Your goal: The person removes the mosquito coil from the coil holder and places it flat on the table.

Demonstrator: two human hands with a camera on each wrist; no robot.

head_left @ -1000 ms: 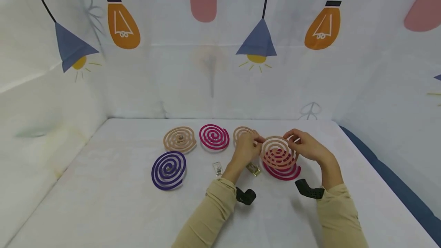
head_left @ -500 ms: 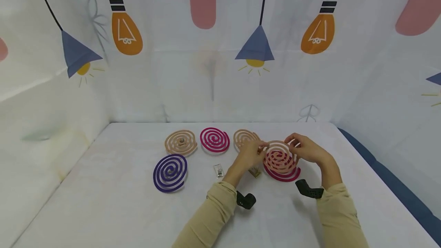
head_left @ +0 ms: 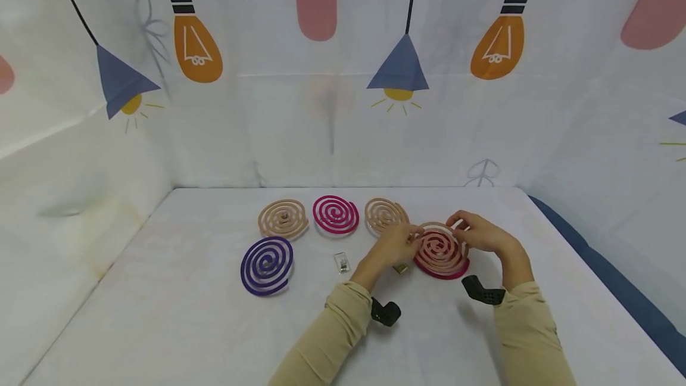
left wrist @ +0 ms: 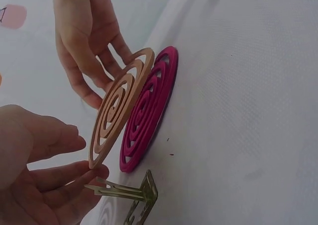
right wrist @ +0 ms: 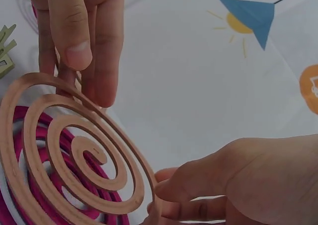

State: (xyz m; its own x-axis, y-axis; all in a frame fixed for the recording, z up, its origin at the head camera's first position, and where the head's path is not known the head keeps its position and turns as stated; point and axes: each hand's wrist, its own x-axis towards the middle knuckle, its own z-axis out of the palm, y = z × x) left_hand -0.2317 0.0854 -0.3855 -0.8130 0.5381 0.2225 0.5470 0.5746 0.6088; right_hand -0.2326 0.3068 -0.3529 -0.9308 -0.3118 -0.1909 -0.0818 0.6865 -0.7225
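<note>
A tan mosquito coil (left wrist: 114,109) is held tilted close over a magenta mosquito coil (left wrist: 144,113) at the right of the table. My left hand (head_left: 395,245) has its fingertips at the tan coil's left rim; in the left wrist view the fingers sit under that edge and the thumb above it. At the opposite rim, my right hand (head_left: 479,234) pinches the coil between thumb and fingers. A small brass-coloured metal stand (left wrist: 149,187) with upright prongs stands beside the magenta coil, near my left fingers.
Left of the hands lie another tan coil (head_left: 386,214), a second magenta coil (head_left: 336,213), a tan coil (head_left: 262,219) with metal at its centre, and a purple coil (head_left: 267,264). A silvery metal stand (head_left: 342,262) lies mid-table. Patterned white cloth (head_left: 300,124) encloses the back.
The tan coil has come down and slightly right, now overlapping the magenta coil almost fully in the head view. My left hand has moved slightly right with it; the right hand has hardly moved.
</note>
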